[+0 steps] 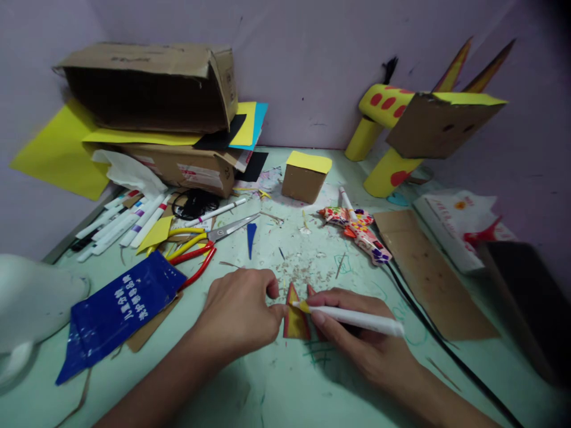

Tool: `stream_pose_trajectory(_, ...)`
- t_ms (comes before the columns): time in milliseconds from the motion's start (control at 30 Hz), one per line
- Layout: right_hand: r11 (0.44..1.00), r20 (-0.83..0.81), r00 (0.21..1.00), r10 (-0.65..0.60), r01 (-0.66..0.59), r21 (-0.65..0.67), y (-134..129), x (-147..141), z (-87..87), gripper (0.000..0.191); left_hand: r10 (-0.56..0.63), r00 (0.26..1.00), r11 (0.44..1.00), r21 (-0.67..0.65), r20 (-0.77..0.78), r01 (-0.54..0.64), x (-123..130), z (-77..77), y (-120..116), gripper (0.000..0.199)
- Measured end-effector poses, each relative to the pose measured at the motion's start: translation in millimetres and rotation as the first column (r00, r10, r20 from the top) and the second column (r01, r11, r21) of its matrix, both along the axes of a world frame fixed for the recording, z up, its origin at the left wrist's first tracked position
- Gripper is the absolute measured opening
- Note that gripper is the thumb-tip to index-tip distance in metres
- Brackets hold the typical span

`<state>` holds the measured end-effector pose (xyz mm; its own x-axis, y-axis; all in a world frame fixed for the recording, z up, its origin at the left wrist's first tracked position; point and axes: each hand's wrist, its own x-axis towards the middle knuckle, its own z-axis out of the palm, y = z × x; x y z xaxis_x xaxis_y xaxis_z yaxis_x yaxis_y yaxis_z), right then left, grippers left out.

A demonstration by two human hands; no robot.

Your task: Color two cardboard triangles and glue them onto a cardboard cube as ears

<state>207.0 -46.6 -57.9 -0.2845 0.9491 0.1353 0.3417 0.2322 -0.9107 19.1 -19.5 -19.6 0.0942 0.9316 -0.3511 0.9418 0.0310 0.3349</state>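
A small cardboard triangle [295,326], yellow inside with a reddish-brown border, lies on the table between my hands. My left hand [243,309] is closed, fingers curled, with its thumb pressed against the triangle's left edge. My right hand [357,333] is closed round a white marker [357,318], whose yellow tip touches the triangle's upper part. A second pointed reddish piece [310,290] shows beside it, mostly hidden behind my right fingers. Small scraps [307,267] are scattered just beyond.
Scissors [234,227], red-handled pliers [196,267], markers [120,223] and a blue packet [122,312] lie left. Cardboard boxes [223,89] stand behind. On the right are a patterned glue gun [366,235], its black cable [428,324], a cardboard strip [432,273] and a yellow spotted cardboard animal [379,172].
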Motion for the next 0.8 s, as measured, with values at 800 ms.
stream_pose_trajectory(800,0.942,-0.064,0.943,-0.326,0.318,-0.11,-0.2,12.5,14.8,0.014,0.022,0.991,0.96,0.274,0.128,-0.056,-2.8,-7.3,-11.1,0.016)
